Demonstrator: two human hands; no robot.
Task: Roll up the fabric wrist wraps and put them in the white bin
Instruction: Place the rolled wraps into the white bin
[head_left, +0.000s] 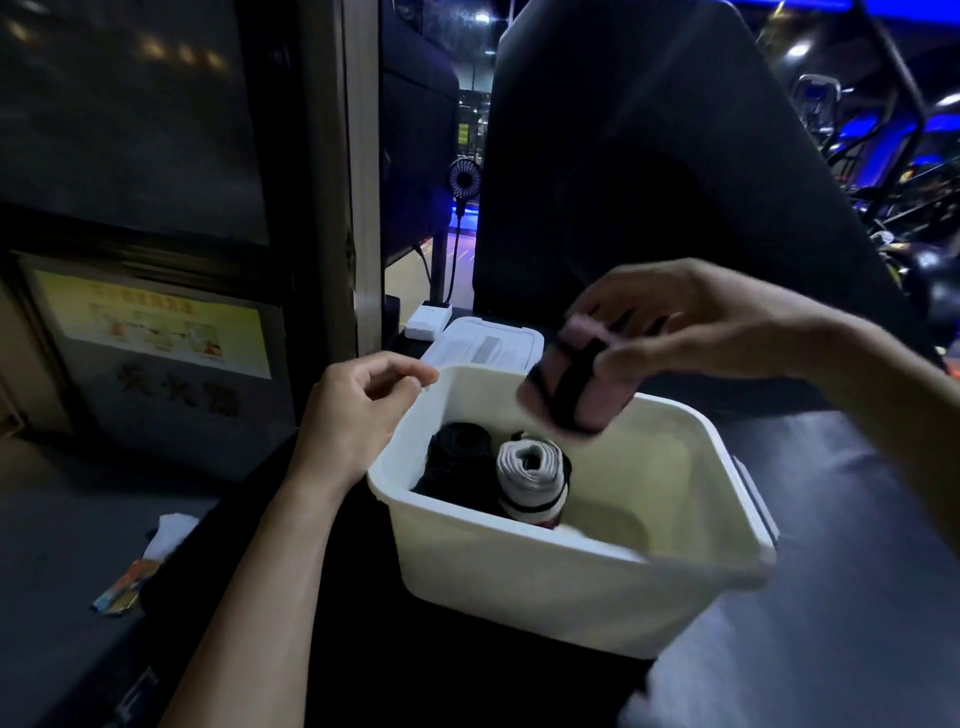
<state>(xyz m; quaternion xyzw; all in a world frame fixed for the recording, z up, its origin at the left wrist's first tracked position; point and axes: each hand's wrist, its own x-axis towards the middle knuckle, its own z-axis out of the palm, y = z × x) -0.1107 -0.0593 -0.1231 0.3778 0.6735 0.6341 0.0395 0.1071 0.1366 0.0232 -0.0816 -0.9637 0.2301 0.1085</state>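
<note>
In the head view, a pink roll (574, 387) banded with black is held by the right hand (691, 322), fingers and thumb curled round it, above the far right part of the bin (545, 577). The roll is blurred and is not touching the rim or the contents. The left hand (358, 410) is placed at the bin's far left corner; its fingers are curled, and whether the rim is pinched or merely touched cannot be told.

Two rolls are already seen inside the bin: a black roll (460, 457) against the left wall and a white roll (530, 478) with a black band just beside it, both standing on end. The right half of the bin floor is bare. The task is therefore judged well along: two wraps stowed, a third rolled and about to be dropped in. No unrolled wraps are visible, so whether any remain cannot be said.

Counted: three rolls, one bin, two hands. A white lid (488, 345) is seen behind the bin, and a small fan (464, 179) further back.
</note>
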